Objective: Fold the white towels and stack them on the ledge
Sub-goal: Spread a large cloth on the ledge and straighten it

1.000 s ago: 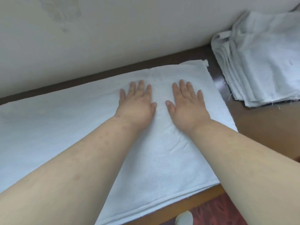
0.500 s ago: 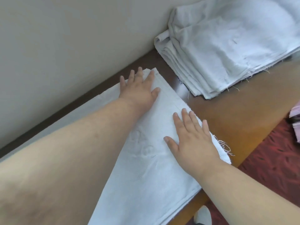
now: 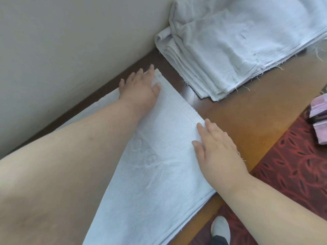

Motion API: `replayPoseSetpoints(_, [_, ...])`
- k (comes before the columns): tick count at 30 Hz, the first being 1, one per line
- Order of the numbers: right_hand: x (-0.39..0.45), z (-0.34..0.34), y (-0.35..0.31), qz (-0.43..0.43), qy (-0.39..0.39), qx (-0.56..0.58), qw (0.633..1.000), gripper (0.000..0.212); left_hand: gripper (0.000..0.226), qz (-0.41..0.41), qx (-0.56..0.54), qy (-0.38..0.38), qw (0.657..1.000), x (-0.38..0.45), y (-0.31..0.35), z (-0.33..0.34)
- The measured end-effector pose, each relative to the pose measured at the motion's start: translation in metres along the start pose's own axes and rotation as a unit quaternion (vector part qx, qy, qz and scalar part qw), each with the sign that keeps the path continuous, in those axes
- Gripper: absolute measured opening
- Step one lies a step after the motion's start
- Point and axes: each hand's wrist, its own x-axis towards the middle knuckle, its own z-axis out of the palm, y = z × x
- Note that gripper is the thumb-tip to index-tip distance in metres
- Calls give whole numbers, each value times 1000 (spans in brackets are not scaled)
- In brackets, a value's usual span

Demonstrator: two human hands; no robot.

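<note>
Wooden ledge (image 3: 247, 110) under towel (image 3: 159, 174), stack (image 3: 230, 46)

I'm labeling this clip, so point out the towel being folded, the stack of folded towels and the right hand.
towel being folded (image 3: 169, 156), head view, on its flat middle.
stack of folded towels (image 3: 230, 45), head view, on the top towel.
right hand (image 3: 217, 149), head view, on the back of the hand.

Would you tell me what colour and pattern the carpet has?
Dark red carpet with a darker leaf-like pattern, seen in the head view.

Cloth on polished wood

The flat white terry-cloth towel (image 3: 164, 167) looks matt and nubby; the stacked white towels (image 3: 235, 45) have frayed edges; the brown wooden ledge (image 3: 247, 110) shines glossy and smooth.
</note>
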Motion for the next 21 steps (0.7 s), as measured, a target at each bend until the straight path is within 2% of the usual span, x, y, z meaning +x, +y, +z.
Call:
replayPoseSetpoints(2, [-10, -6, 11, 54, 58, 67, 995, 53, 59, -17, -66, 18, 997, 10, -7, -11])
replayPoseSetpoints(5, [-13, -10, 20, 106, 44, 113, 987, 50, 58, -26, -93, -29, 995, 23, -9, -27])
replayPoseSetpoints(9, [-7, -14, 23, 130, 13, 78, 988, 43, 45, -9, -75, -50, 996, 23, -5, -30])
replayPoseSetpoints(14, [-16, -6, 19, 113, 52, -30, 992, 46, 40, -48, -22, 4, 999, 18, -8, -17])
replayPoseSetpoints(17, [-14, -4, 18, 118, 61, -23, 991, 43, 40, -65, 11, 7, 998, 18, -3, -15])
replayPoseSetpoints(19, [-14, -4, 18, 127, 67, -8, 990, 41, 46, -76, -25, 7, 997, 16, -5, -17])
replayPoseSetpoints(21, [-17, -5, 17, 117, 84, -33, 989, 48, 59, -84, -80, 28, 993, -1, -14, -20])
